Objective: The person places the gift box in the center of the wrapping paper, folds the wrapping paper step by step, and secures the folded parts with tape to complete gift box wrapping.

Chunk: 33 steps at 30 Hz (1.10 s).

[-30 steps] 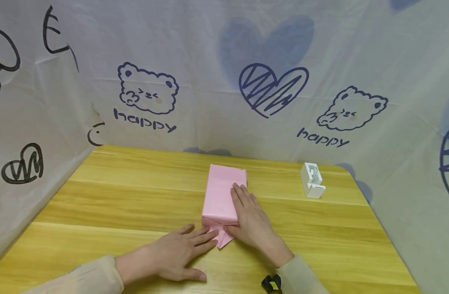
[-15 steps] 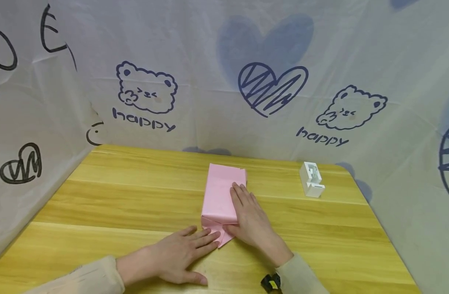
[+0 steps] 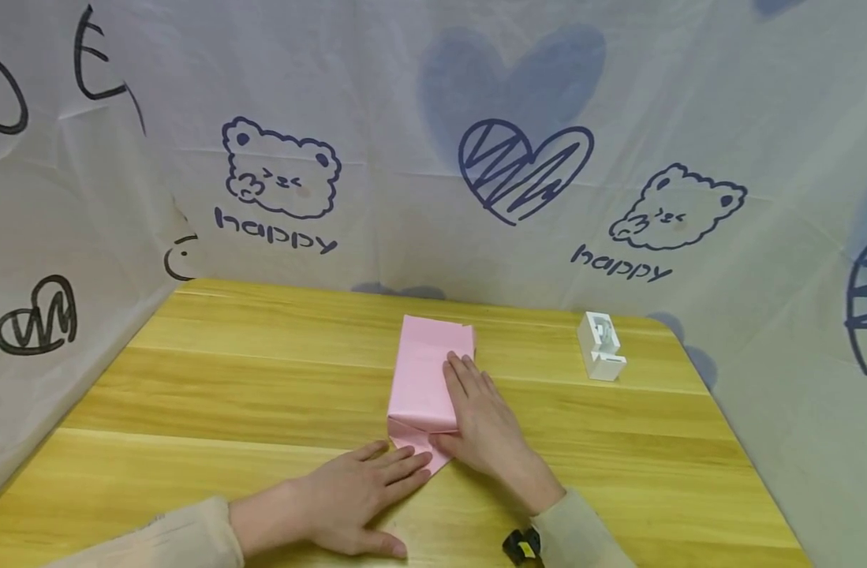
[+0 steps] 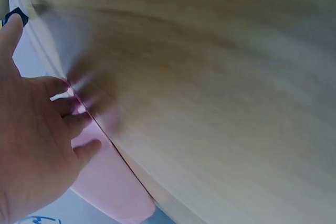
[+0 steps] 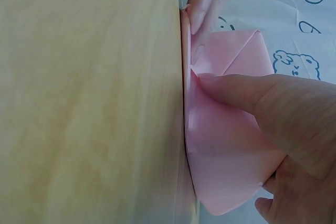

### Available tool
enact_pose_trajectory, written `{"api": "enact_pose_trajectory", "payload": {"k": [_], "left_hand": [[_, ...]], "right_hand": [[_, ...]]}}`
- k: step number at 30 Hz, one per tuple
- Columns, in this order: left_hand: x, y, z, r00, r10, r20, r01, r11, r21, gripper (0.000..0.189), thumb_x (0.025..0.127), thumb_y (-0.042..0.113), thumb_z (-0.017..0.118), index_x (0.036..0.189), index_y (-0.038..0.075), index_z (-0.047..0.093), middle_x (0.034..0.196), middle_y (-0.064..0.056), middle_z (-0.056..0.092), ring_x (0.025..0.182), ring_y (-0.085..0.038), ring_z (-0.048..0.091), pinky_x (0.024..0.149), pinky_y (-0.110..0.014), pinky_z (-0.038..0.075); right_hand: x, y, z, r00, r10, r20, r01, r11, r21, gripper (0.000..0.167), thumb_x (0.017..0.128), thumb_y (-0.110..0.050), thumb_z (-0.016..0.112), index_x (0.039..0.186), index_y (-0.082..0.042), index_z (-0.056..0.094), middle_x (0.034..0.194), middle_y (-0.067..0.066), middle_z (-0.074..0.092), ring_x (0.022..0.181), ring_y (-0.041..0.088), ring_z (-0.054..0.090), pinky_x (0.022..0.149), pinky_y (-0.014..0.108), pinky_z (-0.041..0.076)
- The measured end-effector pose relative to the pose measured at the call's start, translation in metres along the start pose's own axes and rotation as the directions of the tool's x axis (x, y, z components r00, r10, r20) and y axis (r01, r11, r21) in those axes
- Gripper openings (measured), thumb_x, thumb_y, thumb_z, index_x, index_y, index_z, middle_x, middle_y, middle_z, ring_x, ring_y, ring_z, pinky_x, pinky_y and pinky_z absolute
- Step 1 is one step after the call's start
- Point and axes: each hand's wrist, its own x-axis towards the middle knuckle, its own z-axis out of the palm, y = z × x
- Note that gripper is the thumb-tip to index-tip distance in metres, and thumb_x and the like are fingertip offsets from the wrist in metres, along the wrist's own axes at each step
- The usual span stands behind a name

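Note:
A box wrapped in pink paper (image 3: 427,371) lies lengthwise on the wooden table. At its near end a folded paper flap (image 3: 410,435) tapers toward the person. My left hand (image 3: 348,498) lies flat with spread fingers, its fingertips over the flap's tip, partly hiding it. My right hand (image 3: 488,426) rests along the box's right side, fingers straight on the top face. In the right wrist view, the right thumb (image 5: 236,88) presses into the flap beside a diagonal crease. The left wrist view shows the left fingers (image 4: 73,124) overlapping the pink paper.
A small white tape dispenser (image 3: 601,347) stands at the table's back right. A white cloth (image 3: 405,79) printed with bears and hearts hangs behind and beside the wooden table (image 3: 227,379). A dark strap piece (image 3: 524,546) sits at the right wrist.
My left hand has slid slightly right, its fingertips covering more of the flap's tip. The right hand and the box stay nearly where they were.

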Motion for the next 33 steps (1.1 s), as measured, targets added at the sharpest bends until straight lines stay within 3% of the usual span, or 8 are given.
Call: {"api": "enact_pose_trajectory", "payload": {"k": [8,15,23,33], "left_hand": [[0.0024,0.0068,0.0052,0.999,-0.001,-0.054,0.008,0.992,0.126,0.093,0.099,0.079,0.026,0.16,0.011,0.041,0.167,-0.01,0.035,0.151,-0.028,0.039,0.12,-0.05,0.038],[0.004,0.0089,0.0046,0.998,-0.01,-0.065,0.016,0.995,0.101,0.093,0.099,0.08,0.027,0.158,0.011,0.045,0.166,-0.012,0.038,0.15,-0.03,0.04,0.119,-0.049,0.039],[0.0031,0.0066,-0.0004,0.998,-0.069,0.012,0.069,0.998,-0.013,0.089,0.099,0.079,0.03,0.161,0.018,0.041,0.168,-0.018,0.029,0.154,-0.033,0.031,0.124,-0.049,0.03],[0.0042,0.0025,-0.0021,0.999,-0.048,0.008,0.048,0.999,0.022,0.091,0.098,0.08,0.031,0.161,0.016,0.041,0.166,-0.018,0.033,0.153,-0.033,0.034,0.123,-0.049,0.033]], "right_hand": [[-0.0004,-0.0004,0.0008,1.0,0.003,-0.004,-0.003,1.0,0.0,0.111,0.083,-0.044,0.087,0.163,0.002,0.025,0.17,0.019,0.023,0.157,0.037,0.022,0.127,0.052,0.022],[-0.0004,-0.0002,0.0014,1.0,0.008,0.002,-0.008,1.0,0.001,0.112,0.082,-0.044,0.088,0.163,0.002,0.025,0.17,0.019,0.022,0.157,0.037,0.022,0.127,0.052,0.021],[-0.0012,-0.001,0.0016,1.0,0.005,-0.002,-0.005,1.0,0.002,0.112,0.082,-0.043,0.088,0.162,0.003,0.025,0.17,0.02,0.023,0.157,0.037,0.023,0.126,0.053,0.023],[-0.0004,-0.0008,0.0019,1.0,-0.006,-0.01,0.006,1.0,-0.008,0.114,0.081,-0.046,0.088,0.162,0.003,0.025,0.17,0.019,0.024,0.156,0.037,0.023,0.126,0.053,0.023]]}}
